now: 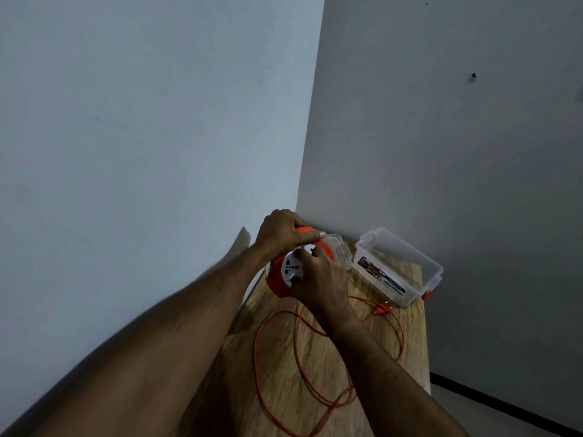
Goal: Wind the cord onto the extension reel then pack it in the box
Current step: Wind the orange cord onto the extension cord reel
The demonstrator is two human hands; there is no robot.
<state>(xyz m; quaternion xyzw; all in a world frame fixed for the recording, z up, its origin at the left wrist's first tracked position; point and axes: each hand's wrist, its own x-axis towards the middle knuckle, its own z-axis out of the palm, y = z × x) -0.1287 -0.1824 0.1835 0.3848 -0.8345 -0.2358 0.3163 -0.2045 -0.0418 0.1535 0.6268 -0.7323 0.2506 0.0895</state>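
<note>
An orange extension reel [275, 280] with a white socket face stands on edge at the far left of the wooden table [391, 339]. My left hand [284, 230] grips its orange top handle. My right hand [318, 279] is curled against the white face, fingers pinching something small there, mostly hidden. The orange cord [268, 357] lies in loose loops on the table, ending in an orange plug [381, 310] near the clear plastic box [399, 269], which stands open to the right.
The box's clear lid [342, 253] lies behind the reel, between it and the box. Two grey walls meet in a corner just behind the table. The table's right edge drops to a floor with a dark skirting line [504, 402].
</note>
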